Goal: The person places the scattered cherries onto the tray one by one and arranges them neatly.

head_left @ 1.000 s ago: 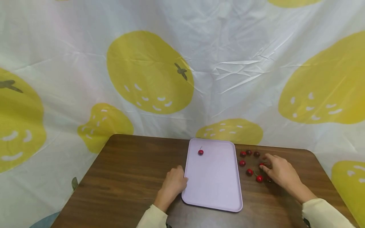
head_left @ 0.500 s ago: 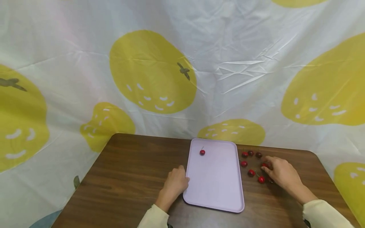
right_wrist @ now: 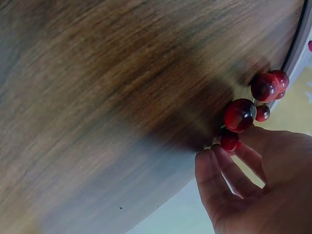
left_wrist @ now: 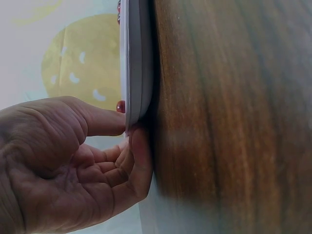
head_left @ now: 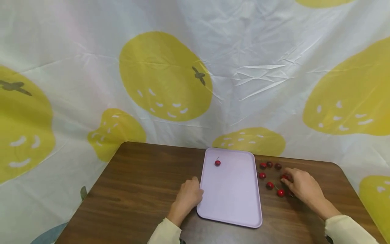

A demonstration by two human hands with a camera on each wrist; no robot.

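A pale lilac tray (head_left: 230, 189) lies on the brown table, with one red cherry (head_left: 217, 163) near its far left corner. My left hand (head_left: 189, 194) holds the tray's left edge; in the left wrist view the thumb is above the rim (left_wrist: 134, 73) and curled fingers are below it. To the right of the tray, my right hand (head_left: 303, 185) has thumb and fingers around a red cherry (right_wrist: 229, 140) at the table surface. Several other cherries lie around that hand, among them a bright red one (head_left: 280, 192) and a darker one (head_left: 278, 166).
The wood-grain table (head_left: 146, 183) extends to the left of the tray. Behind it hangs a white cloth (head_left: 170, 139) printed with large yellow fruit, close to the table's back edge.
Both hands keep almost the same place, the left at the tray, the right at the cherry. The whole view has shifted slightly, so everything appears a little farther right.
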